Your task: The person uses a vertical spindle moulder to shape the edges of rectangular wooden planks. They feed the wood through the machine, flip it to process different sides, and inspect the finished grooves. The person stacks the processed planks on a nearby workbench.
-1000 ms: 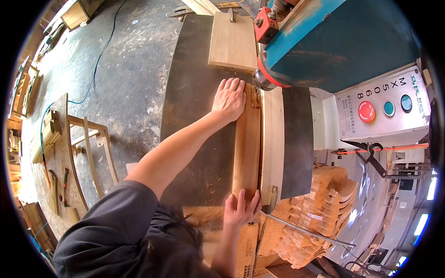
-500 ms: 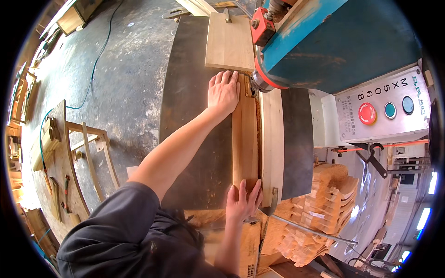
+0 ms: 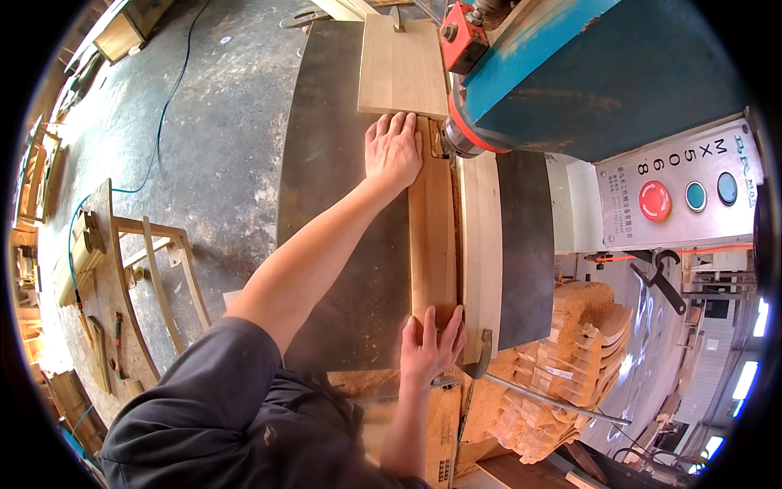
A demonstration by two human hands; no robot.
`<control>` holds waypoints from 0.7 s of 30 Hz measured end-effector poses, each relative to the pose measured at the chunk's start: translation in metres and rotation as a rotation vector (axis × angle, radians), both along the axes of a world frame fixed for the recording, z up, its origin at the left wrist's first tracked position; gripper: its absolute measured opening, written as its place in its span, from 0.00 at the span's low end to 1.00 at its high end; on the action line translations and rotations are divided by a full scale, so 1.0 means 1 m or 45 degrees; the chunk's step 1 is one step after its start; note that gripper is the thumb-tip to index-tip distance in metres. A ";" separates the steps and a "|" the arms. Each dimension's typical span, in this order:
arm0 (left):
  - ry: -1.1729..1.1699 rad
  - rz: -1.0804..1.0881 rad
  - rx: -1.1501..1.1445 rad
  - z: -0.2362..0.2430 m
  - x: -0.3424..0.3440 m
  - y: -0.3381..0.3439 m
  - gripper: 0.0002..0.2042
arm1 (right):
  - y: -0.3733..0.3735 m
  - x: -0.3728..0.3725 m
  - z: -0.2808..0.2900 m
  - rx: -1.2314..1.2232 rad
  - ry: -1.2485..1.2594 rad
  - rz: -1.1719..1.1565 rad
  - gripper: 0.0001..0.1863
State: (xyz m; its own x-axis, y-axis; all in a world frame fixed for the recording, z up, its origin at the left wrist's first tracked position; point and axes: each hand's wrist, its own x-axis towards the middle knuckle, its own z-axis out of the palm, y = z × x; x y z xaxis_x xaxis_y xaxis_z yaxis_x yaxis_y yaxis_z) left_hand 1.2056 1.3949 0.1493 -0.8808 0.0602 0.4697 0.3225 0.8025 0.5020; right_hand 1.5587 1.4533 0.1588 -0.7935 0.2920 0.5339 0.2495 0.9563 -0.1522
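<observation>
A long, narrow wooden workpiece [image 3: 433, 244] lies on the dark machine table [image 3: 350, 269], lengthwise before me. My left hand [image 3: 394, 155] rests over its far end, fingers bent, thumb along the wood. At the near end, my right hand [image 3: 432, 346] has its fingers curled over the wood. Beside the far end, to the right of my left hand, sits the machine's round spindle head [image 3: 461, 138] with a red ring; its cutting part is mostly hidden. A wide flat board [image 3: 401, 69] lies just beyond my left fingertips, with a clamp on it.
A pale wooden fence [image 3: 481, 244] runs along the right, clamped near me [image 3: 485, 350]. A blue machine arm [image 3: 586, 90] overhangs, with a control panel [image 3: 680, 187]. Curved wooden parts [image 3: 554, 367] are stacked lower right. A side bench [image 3: 114, 285] with tools stands left.
Both hands and the workpiece have slid slightly away from me along the fence. My left fingertips are now closer to the wide board. The view has shifted a little.
</observation>
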 end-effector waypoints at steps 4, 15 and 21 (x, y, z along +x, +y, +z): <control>0.025 0.000 -0.027 0.001 -0.003 0.002 0.21 | -0.002 -0.002 0.000 -0.006 -0.008 -0.012 0.21; 0.061 -0.058 -0.060 -0.001 -0.004 0.003 0.21 | -0.003 -0.001 -0.001 -0.049 0.006 -0.013 0.26; 0.055 -0.087 -0.059 -0.002 -0.004 0.002 0.21 | -0.005 0.001 -0.001 -0.040 0.008 -0.021 0.26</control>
